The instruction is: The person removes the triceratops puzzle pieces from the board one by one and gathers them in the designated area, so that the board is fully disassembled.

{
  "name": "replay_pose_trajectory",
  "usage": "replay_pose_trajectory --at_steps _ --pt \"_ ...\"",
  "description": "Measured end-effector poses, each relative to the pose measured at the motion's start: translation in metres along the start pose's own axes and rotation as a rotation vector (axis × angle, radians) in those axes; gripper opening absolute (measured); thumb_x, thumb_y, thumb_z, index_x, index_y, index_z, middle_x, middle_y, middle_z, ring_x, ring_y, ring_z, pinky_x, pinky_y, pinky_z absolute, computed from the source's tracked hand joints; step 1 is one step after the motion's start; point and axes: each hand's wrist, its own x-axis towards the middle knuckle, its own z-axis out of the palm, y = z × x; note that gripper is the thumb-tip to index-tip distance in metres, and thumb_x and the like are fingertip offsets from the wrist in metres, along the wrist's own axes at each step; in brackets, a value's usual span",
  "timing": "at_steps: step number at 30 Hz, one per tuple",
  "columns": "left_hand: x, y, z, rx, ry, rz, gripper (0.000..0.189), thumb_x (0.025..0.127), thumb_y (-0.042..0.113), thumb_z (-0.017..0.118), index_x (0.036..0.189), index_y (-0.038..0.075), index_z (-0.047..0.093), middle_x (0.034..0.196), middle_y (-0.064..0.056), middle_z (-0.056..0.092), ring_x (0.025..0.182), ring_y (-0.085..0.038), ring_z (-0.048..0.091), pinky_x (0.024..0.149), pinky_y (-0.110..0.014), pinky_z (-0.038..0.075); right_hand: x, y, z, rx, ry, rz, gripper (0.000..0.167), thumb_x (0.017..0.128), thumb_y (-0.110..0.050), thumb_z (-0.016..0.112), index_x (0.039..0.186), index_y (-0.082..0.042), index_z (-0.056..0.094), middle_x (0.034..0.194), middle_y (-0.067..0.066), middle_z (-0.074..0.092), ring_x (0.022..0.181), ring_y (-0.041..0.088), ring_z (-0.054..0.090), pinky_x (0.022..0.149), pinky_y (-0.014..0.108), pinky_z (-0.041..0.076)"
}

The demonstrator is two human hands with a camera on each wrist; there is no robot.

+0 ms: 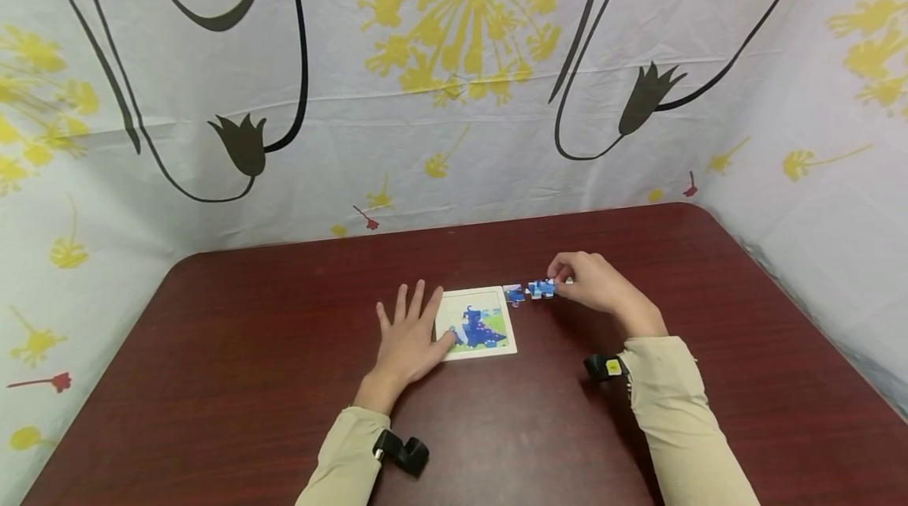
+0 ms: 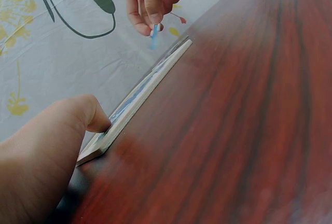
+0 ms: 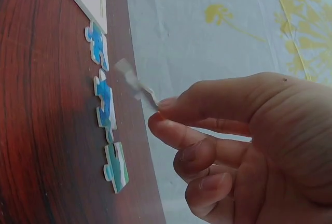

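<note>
With splayed left hand [image 1: 406, 344], rests thumb on a square cream puzzle tray [image 1: 457, 302] below head-view centre; with right hand [image 1: 596, 285], pinches a light-blue jigsaw piece [image 2: 154, 36] further right.

A whitish cloth [image 1: 340, 167] is hanging behind the counter [image 1: 213, 380] like a wall, and it is continuing along the left and right sides. Large yellow flower prints [image 1: 464, 13] are spreading over it, 2 dark tulip shapes [image 1: 241, 147] are sitting on curving stems, and fine creases are crossing it. The reddish-brown counter is showing wood grain, rounded far corners and a soft shine nearby.
</note>
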Motion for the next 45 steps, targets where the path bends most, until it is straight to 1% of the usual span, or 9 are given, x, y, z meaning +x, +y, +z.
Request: replay_pose_trajectory --at_steps 5,11,19,23,26,31,35,40,45 --pt "0.001 0.0 0.0 0.0 -0.005 -0.006 0.075 0.084 0.052 0.047 0.149 0.021 0.024 0.154 -0.009 0.013 0.14 -0.032 0.001 0.102 -0.064 -0.004 -0.001 0.002 -0.001 0.014 -0.016 0.02 0.008 0.084 -0.002 0.059 0.091 -0.001 0.063 0.081 0.006 0.062 0.066 0.018 0.053 0.059 0.032 0.042" --pt "0.001 0.001 0.001 0.001 0.003 -0.002 0.075 0.084 0.051 0.048 0.149 0.021 0.026 0.154 -0.009 0.014 0.14 -0.032 0.002 0.101 -0.064 -0.004 -0.002 0.003 -0.001 0.004 -0.004 0.01 0.005 0.084 -0.003 0.059 0.085 -0.001 0.063 0.075 0.003 0.06 0.064 0.017 0.051 0.058 0.031 0.042" --pt "0.001 0.0 0.001 0.001 0.007 -0.001 0.075 0.084 0.052 0.047 0.149 0.021 0.026 0.154 -0.008 0.013 0.14 -0.032 0.001 0.101 -0.065 -0.005 -0.008 0.008 -0.007 0.092 -0.032 0.073 0.005 0.088 -0.005 0.057 0.085 -0.002 0.06 0.074 0.007 0.06 0.04 0.016 0.051 0.045 0.032 0.046" --pt "0.001 0.0 0.001 0.001 0.007 0.0 0.075 0.084 0.051 0.048 0.149 0.02 0.026 0.154 -0.009 0.014 0.14 -0.033 0.002 0.101 -0.065 -0.004 -0.008 0.007 -0.009 0.128 -0.029 0.07 0.009 0.088 -0.003 0.054 0.091 -0.001 0.062 0.077 0.008 0.061 0.04 0.017 0.051 0.045 0.032 0.047" --pt "0.0 0.0 0.0 -0.007 0.008 0.002 0.075 0.083 0.05 0.049 0.148 0.02 0.027 0.154 -0.01 0.015 0.14 -0.033 0.003 0.101 -0.065 -0.003 -0.006 0.004 -0.006 0.172 -0.052 0.076 0.014 0.088 -0.002 0.053 0.095 -0.002 0.065 0.078 0.009 0.061 0.042 0.018 0.051 0.047 0.035 0.049" --pt "0.0 0.0 0.0 -0.016 0.006 -0.003 0.075 0.083 0.05 0.048 0.149 0.021 0.026 0.154 -0.009 0.014 0.14 -0.032 0.001 0.101 -0.064 -0.005 -0.001 -0.007 0.005 0.291 -0.099 0.09 0.012 0.089 -0.004 0.057 0.096 -0.001 0.066 0.081 0.014 0.062 0.047 0.019 0.053 0.051 0.041 0.052" --pt "0.0 0.0 0.001 -0.014 0.005 -0.007 0.075 0.083 0.051 0.048 0.149 0.021 0.025 0.154 -0.009 0.014 0.14 -0.032 0.001 0.101 -0.064 -0.005 0.004 -0.016 0.016 0.345 -0.139 0.068 0.009 0.087 -0.006 0.061 0.094 -0.002 0.067 0.078 0.015 0.063 0.048 0.019 0.055 0.051 0.041 0.052" --pt "0.0 0.001 0.0 -0.01 0.008 -0.007 0.075 0.083 0.051 0.048 0.149 0.021 0.026 0.154 -0.009 0.014 0.14 -0.032 0.002 0.101 -0.064 -0.005 0.006 -0.021 0.024 0.289 -0.17 0.051 0.005 0.086 -0.005 0.064 0.087 -0.004 0.068 0.075 0.01 0.065 0.047 0.018 0.055 0.048 0.035 0.051" --pt "0.0 0.001 0.0 -0.011 0.01 -0.006 0.075 0.084 0.051 0.048 0.149 0.021 0.026 0.154 -0.009 0.014 0.14 -0.032 0.002 0.101 -0.064 -0.005 0.005 -0.02 0.024 0.197 -0.165 0.067 0.005 0.085 -0.004 0.063 0.083 -0.005 0.067 0.072 0.006 0.064 0.045 0.016 0.054 0.046 0.031 0.049"
